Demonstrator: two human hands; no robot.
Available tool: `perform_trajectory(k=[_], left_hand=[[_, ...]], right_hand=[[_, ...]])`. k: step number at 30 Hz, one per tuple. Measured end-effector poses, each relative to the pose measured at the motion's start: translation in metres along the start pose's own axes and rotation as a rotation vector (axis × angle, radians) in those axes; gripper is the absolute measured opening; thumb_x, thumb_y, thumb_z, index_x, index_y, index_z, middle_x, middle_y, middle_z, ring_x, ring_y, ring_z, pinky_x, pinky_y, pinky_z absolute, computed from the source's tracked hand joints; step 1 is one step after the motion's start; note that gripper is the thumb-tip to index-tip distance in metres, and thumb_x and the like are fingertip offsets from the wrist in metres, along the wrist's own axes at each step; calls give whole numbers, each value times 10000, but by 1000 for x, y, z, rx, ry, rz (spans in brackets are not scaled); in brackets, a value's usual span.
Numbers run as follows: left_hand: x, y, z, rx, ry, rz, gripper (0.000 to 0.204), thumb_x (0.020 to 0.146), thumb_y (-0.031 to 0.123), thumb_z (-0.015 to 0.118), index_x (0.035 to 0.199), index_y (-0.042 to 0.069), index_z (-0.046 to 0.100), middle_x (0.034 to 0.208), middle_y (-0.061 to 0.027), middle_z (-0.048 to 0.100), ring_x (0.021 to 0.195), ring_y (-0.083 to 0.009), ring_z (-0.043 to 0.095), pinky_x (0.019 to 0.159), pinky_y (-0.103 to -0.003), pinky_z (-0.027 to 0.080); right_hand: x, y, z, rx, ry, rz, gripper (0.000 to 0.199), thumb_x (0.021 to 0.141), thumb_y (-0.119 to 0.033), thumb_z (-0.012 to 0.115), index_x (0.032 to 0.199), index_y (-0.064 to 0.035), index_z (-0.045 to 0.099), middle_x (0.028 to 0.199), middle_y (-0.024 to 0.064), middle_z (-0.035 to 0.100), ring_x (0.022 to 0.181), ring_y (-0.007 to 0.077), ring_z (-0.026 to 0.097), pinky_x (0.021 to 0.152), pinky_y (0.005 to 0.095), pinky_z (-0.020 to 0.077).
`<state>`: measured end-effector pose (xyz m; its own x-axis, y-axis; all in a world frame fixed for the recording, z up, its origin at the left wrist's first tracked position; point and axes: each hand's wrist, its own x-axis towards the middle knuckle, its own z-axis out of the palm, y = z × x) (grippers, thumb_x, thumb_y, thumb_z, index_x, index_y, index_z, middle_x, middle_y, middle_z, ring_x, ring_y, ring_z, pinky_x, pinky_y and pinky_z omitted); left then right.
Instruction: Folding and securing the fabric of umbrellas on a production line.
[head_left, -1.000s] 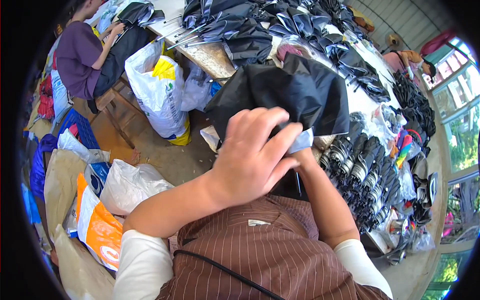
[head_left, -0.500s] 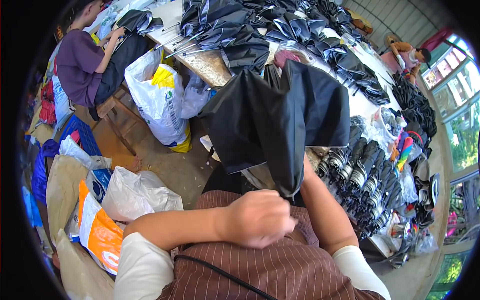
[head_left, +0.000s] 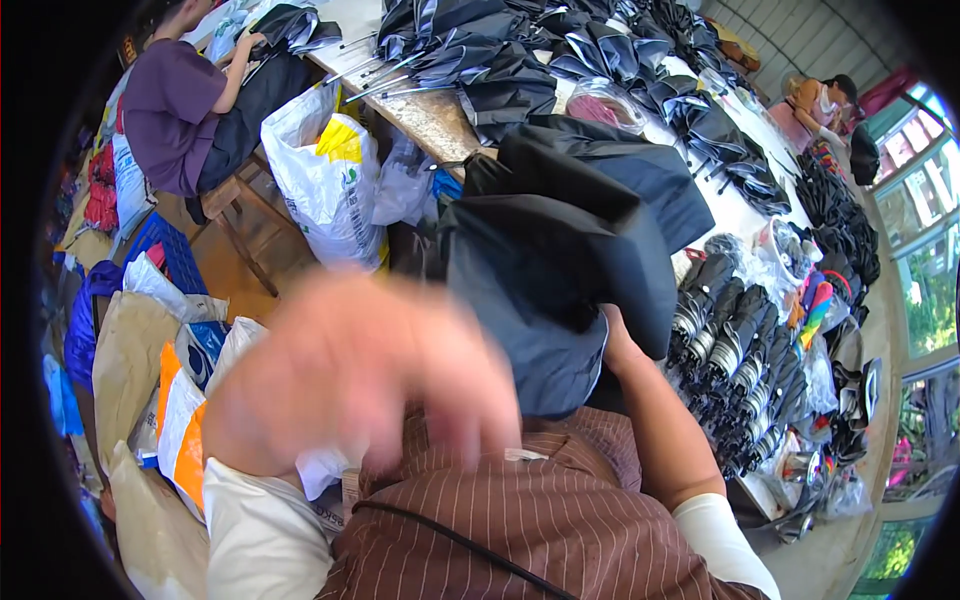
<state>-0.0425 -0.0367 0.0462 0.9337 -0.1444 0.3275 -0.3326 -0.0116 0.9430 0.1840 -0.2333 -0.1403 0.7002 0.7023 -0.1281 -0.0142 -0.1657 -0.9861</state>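
Blurred left hand (head_left: pixel 360 385) hides much; right grip, apparently, pinches black umbrella (head_left: pixel 560 270).

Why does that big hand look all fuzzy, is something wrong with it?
The left hand is only blurred, close to the camera. The right hand grips a black umbrella, its cloth loose and bunched. Nothing looks broken or spilled.

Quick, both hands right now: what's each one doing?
Left hand: blurred, near the chest, nothing visibly held; grip cannot be told.
Right hand: closed on the black umbrella.
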Motion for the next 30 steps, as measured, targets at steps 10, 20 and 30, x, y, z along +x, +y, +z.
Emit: perform_trajectory(k=[10, 20, 30], left_hand=[[22, -22, 21, 113, -324, 292, 270, 910, 242, 596, 972, -19, 628, 916, -104, 665, 692, -274, 604, 686, -349, 508], [13, -57, -44, 609, -53, -187, 164, 871, 121, 601, 994, 23, 647, 911, -63, 689, 726, -164, 593, 692, -298, 483], [10, 10, -88, 379, 418, -230, 352, 938, 308, 489, 1005, -11, 624, 910, -150, 666, 821, -216, 644, 738, -281, 505]], right_hand=[[39, -6, 34, -556, 60, -151, 396, 848, -169, 598, 1193, 24, 566, 1127, 173, 629, 1013, 262, 610, 886, 359, 476], [53, -55, 71, -1303, -292, 469, 459, 821, -217, 634, 1199, 30, 552, 1045, 186, 656, 947, 336, 631, 839, 427, 474], [4, 7, 64, -915, -77, -402, 233, 837, -231, 524, 975, -52, 582, 717, 122, 606, 638, 314, 576, 578, 388, 442]])
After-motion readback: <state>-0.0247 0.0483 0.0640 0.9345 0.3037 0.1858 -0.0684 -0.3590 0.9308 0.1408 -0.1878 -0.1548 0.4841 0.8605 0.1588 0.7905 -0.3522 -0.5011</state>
